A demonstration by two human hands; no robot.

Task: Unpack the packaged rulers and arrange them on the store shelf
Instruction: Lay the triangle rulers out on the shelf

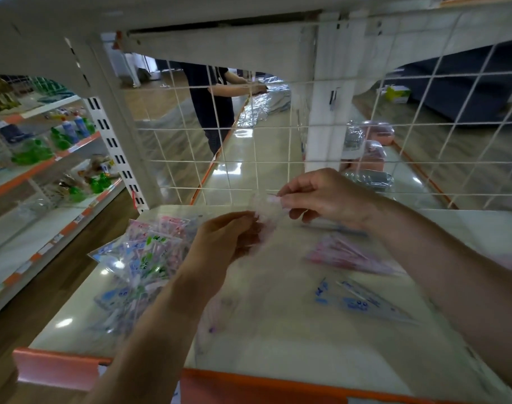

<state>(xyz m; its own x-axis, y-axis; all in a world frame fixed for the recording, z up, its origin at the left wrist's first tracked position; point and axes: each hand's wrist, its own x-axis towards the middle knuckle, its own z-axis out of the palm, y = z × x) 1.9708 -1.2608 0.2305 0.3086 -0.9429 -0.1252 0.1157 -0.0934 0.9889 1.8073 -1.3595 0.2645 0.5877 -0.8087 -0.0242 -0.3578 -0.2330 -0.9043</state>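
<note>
Shelf (278, 360): glossy pale deck, orange front lip (249, 386) at 6 o'clock, white wire mesh (249, 158) backing it at 12. Loose heap of packaged rulers (144, 258) at 9–10 o'clock, mixed pink, green and blue print, reaching the left edge. Pink packets (345, 256) fanned at 2 o'clock. Blue packets (362, 301) at 4 o'clock, just apart from the pink.

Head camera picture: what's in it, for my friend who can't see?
The left hand and right hand pinch a blurry clear wrapper above a shelf. A pile of packaged rulers lies left; a pink pack and a blue pack lie right.
</note>
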